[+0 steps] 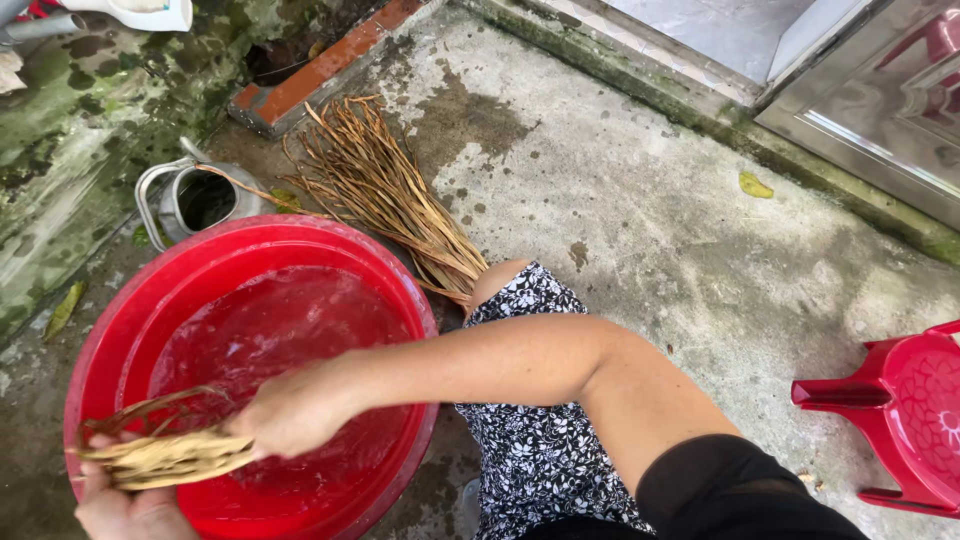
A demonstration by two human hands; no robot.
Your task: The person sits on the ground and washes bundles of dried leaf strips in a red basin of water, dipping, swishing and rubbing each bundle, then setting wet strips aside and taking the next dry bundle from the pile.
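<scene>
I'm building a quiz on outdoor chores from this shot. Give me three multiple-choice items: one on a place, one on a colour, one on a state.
1. Where does the loose heap of dry strips lie?
A. on the concrete beyond the basin
B. on the stool
C. inside the metal can

2. What colour is the basin?
A. blue
B. red
C. green

3. How is the bundle of strips held?
A. by neither hand
B. by one hand only
C. by both hands over the water

Answers: 1 A, the heap fans out on the ground past the rim. 2 B, its wall is red. 3 C, the left hand and right hand both grip it.
</scene>
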